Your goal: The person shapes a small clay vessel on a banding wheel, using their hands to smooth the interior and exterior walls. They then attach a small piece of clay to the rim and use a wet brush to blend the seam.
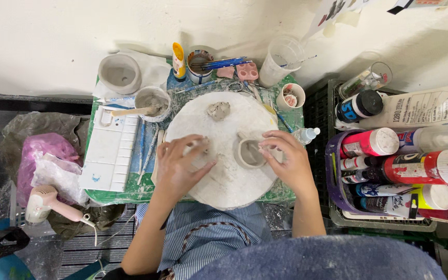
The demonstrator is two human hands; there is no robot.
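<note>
On a round white board (pixel 229 181) set in the middle of a small green worktop (pixel 130 194), a small grey clay cup (pixel 249 154) sits right of centre. The right hand (pixel 286 162) touches it, fingers curled against the cup's right wall and rim, a light pinching hold that seems to steady and shape the soft wall rather than lift it. The left hand (pixel 178 165) lies just left of the cup, fingers bent over a small bit of pale clay (pixel 201 146) pressed onto the board; whether it truly grips it cannot be told. A spare clay lump (pixel 218 110) rests at the far side of the board, apart from both hands, within easy reach. The board's bare near half gives the wrists room, but its edges are crowded: a white palette (pixel 111 153) and loose brushes (pixel 143 148) lie close on the left, a slip bowl (pixel 152 102) and tool cup (pixel 199 65) stand far, and a small water bottle (pixel 306 135) lies just beyond the right hand. A basket of paint bottles (pixel 390 171) stands well off to the right.
</note>
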